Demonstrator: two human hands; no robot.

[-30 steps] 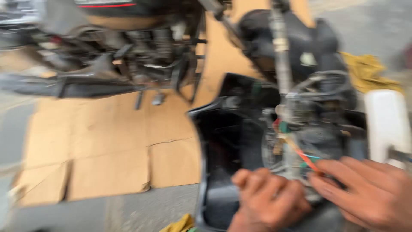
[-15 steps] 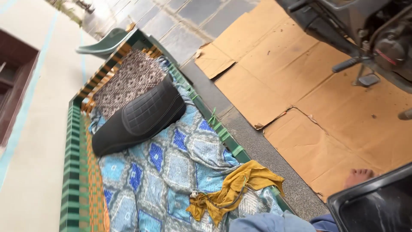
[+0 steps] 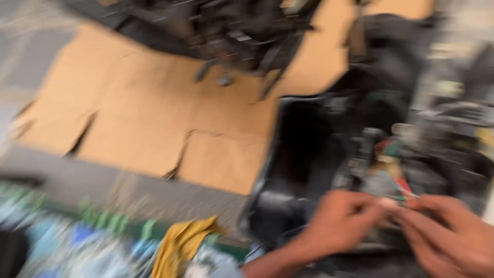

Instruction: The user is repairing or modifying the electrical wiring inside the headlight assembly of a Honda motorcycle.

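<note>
The view is blurred by motion. A stripped scooter [image 3: 411, 103] with its black body panel [image 3: 303, 154] fills the right side. A bundle of coloured wires [image 3: 396, 177], red and green, sticks out of its middle. My left hand [image 3: 339, 221] reaches in from the bottom edge, fingers pinched at the lower end of the wires. My right hand [image 3: 453, 237] comes from the lower right, and its fingertips meet the left hand's at the same wires. What lies between the fingers is too smeared to make out.
Flattened cardboard sheets [image 3: 170, 123] cover the floor to the left. Another motorcycle [image 3: 242, 36] stands on them at the top. A yellow rag [image 3: 185, 242] lies on a blue and green patterned mat [image 3: 77, 242] at the lower left.
Half a second ago the view pointed left at the mat with a black seat and the rag. It has swung back to the scooter, with both hands at the wires as before.
</note>
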